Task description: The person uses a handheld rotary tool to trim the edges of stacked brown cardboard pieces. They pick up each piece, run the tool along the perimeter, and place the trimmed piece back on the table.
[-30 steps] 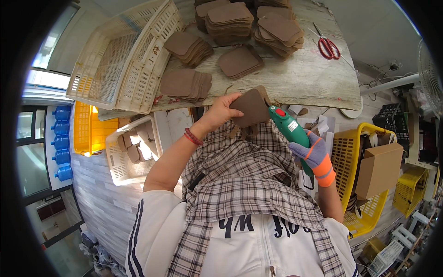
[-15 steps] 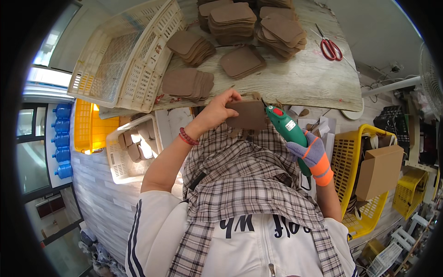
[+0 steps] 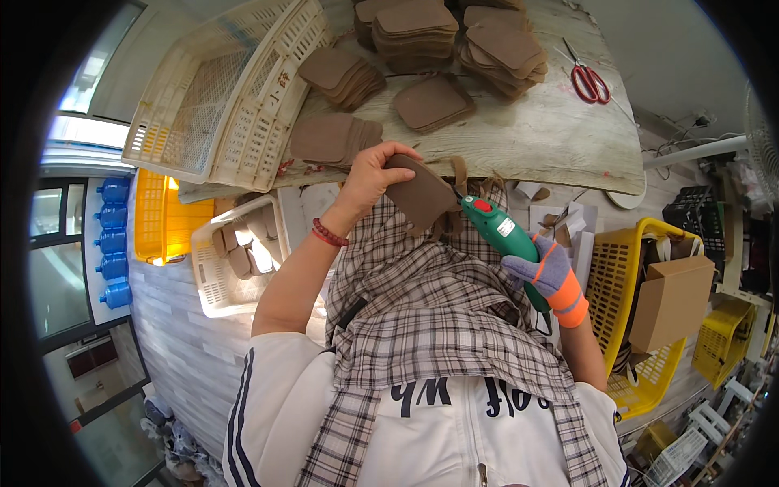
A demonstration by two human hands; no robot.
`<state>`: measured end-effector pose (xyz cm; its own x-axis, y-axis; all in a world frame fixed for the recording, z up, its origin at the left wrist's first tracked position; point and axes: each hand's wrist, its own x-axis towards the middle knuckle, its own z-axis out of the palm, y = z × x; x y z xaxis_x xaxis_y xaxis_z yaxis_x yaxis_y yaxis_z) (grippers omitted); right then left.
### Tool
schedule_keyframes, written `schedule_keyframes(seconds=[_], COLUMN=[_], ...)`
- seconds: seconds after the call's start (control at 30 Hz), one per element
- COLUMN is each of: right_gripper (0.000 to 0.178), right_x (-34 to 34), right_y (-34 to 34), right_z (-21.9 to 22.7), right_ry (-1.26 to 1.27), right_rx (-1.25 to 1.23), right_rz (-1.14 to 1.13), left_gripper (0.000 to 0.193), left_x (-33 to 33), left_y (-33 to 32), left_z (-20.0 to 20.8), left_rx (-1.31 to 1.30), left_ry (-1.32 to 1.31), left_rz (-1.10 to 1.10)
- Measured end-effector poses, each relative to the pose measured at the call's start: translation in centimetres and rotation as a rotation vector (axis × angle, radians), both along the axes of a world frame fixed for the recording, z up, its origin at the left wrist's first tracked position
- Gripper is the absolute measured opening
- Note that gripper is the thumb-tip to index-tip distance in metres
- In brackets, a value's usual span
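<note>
My left hand [image 3: 372,180], bare with a red bead bracelet [image 3: 328,234], pinches the upper left edge of a flat brown piece [image 3: 422,195] with rounded corners. In my right hand [image 3: 553,274], gloved in purple and orange, are green electric scissors [image 3: 501,230] with a red switch. Their dark tip meets the right edge of the piece. A narrow brown strip [image 3: 460,172] curls up beside that tip, and more scraps hang behind the piece. All this is above my checked apron [image 3: 422,276], at the near edge of the table.
Several stacks of like brown pieces [image 3: 434,101] lie on the worn table [image 3: 560,130]. White plastic crates [image 3: 231,105] stand at its left, red-handled scissors [image 3: 590,84] at its right. A white basket [image 3: 215,280] is low left; a yellow basket [image 3: 608,284] with a cardboard box [image 3: 672,302] is right.
My left hand has turned the brown piece, so its edge now slants down to the right. A strip now curls up past the tool's tip, and the whole view has shifted slightly.
</note>
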<state>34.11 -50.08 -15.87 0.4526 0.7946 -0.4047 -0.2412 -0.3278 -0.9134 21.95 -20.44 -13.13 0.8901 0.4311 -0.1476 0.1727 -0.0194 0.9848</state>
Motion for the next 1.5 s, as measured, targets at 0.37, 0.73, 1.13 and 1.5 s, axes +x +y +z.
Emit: schedule_keyframes(seconds=[0.37,0.73,1.13,1.5], right_gripper=[0.046,0.043,0.045,0.041], right_x=[-0.7,-0.7,-0.8,0.2], right_y=[0.6,1.5,3.1,1.3], right_z=[0.8,1.2,0.2,0.2], right_ry=[0.045,-0.007,0.028,0.063], right_rx=[0.008,0.011,0.111,0.079], right_rz=[0.018,0.029,0.036,-0.044], left_gripper=[0.043,0.057,0.072,0.070], left_x=[0.2,0.4,-2.3,-1.9], left_y=[-1.3,-2.8,2.1,3.6], left_z=[-0.6,1.4,5.2,6.3], left_rx=[-0.030,0.063,-0.008,0.090], left_ry=[0.046,0.156,0.106,0.018], left_rz=[-0.108,-0.236,-0.042,-0.194])
